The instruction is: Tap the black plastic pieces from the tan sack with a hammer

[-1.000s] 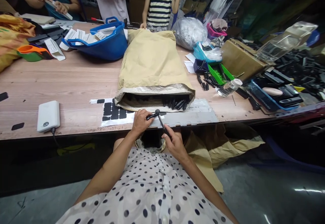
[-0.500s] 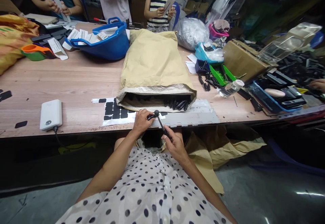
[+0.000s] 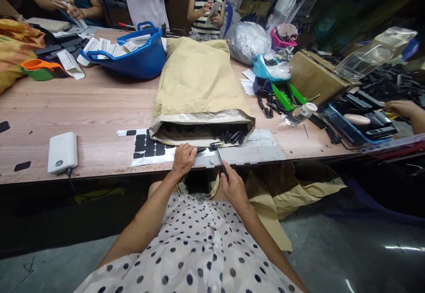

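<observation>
Half of what I need is hidden: my left hand (image 3: pixel 183 160) curls over a small black part (image 3: pixel 201 150) on the table (image 3: pixel 99 107); only its right end pokes out, so I cannot make out its shape; my right hand (image 3: pixel 234 187) is clenched round the small hammer (image 3: pixel 220 159), covering the handle's lower end; the handle runs up and leftward, away from me; its head sits just beside the part, near the sack (image 3: pixel 199 80) mouth.

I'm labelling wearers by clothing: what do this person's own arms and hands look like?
Both forearms are bare, no sleeves showing. The left hand and right hand wear no gloves, and no watch or bracelet shows. A white polka-dot garment covers the torso.
</observation>
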Tool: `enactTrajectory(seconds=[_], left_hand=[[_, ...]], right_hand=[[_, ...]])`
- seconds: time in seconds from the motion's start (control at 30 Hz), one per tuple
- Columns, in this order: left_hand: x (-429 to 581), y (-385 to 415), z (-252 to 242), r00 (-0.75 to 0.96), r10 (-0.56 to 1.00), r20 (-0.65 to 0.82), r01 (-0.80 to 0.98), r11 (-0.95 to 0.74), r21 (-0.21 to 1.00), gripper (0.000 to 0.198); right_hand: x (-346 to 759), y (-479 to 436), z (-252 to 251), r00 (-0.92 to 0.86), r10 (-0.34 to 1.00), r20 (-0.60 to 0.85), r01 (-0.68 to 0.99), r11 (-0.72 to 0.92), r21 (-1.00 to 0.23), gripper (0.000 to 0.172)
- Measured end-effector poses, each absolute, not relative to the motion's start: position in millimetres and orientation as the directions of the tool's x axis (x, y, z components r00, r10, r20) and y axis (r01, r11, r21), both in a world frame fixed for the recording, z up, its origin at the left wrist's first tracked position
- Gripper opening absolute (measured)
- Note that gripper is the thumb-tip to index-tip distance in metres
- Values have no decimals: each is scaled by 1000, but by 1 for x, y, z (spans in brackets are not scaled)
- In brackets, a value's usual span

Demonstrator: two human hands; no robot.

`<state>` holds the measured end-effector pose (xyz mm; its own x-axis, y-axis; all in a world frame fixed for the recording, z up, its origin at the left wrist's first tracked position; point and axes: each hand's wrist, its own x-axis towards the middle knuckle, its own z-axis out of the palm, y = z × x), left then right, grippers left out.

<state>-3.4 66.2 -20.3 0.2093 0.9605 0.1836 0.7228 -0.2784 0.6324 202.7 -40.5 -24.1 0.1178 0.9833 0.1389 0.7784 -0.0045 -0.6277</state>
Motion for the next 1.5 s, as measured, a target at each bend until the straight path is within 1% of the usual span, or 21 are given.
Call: enactTrajectory(seconds=[0.17, 0.3, 0.43, 0.53, 0.57, 0.63, 0.73, 0.9, 0.97, 1.03, 1.1, 1.2, 1.27, 1.4, 1.43, 1.5], left_hand=[[-4, 66, -20, 211, 958, 193, 723, -286, 629, 35], [-3, 64, -18, 226, 946, 234, 716, -324, 618, 33], [-3, 51, -14, 294, 897, 331, 709, -437, 553, 33], [-2, 29, -16, 399, 828, 395, 675, -556, 485, 32], [-1, 20, -18, 454, 806, 380, 657, -591, 467, 30], [2, 4, -26, 558, 777, 292, 639, -627, 445, 28], [8, -12, -40, 602, 784, 150, 675, -600, 429, 26], [12, -16, -46, 551, 831, 80, 740, -531, 414, 18], [12, -9, -38, 534, 842, 75, 750, -513, 417, 22], [12, 5, -26, 500, 862, 86, 766, -486, 421, 31], [13, 28, -10, 406, 907, 110, 805, -412, 427, 38], [15, 70, 13, 108, 984, 140, 870, -162, 466, 29], [17, 96, 26, -9, 994, 111, 884, -44, 464, 26], [15, 130, 34, -138, 990, 0, 918, 128, 376, 25], [14, 134, 33, -154, 988, -16, 918, 149, 366, 23], [10, 140, 29, -122, 992, -17, 911, 119, 394, 22]], right_hand=[[202, -40, -23, 116, 986, 119, 768, -13, -641, 50], [201, -39, -21, 121, 988, 95, 768, -32, -640, 50], [200, -38, -18, 111, 989, 94, 773, -27, -634, 50], [199, -38, -17, 100, 991, 90, 775, -21, -631, 50], [199, -38, -17, 98, 991, 88, 777, -21, -630, 51], [199, -38, -17, 99, 991, 85, 780, -24, -625, 51], [200, -37, -19, 104, 991, 85, 781, -29, -624, 51], [200, -37, -22, 103, 991, 89, 776, -24, -630, 50], [200, -37, -23, 98, 991, 94, 773, -16, -634, 50], [200, -37, -23, 97, 990, 104, 770, -8, -638, 50], [200, -36, -22, 97, 989, 108, 769, -5, -640, 50], [200, -36, -20, 96, 991, 94, 765, -13, -643, 50], [199, -36, -19, 100, 991, 89, 762, -19, -648, 50], [199, -37, -18, 100, 991, 91, 759, -17, -651, 50], [199, -37, -18, 97, 991, 90, 758, -15, -652, 50], [199, -37, -18, 93, 991, 94, 756, -9, -654, 50]])
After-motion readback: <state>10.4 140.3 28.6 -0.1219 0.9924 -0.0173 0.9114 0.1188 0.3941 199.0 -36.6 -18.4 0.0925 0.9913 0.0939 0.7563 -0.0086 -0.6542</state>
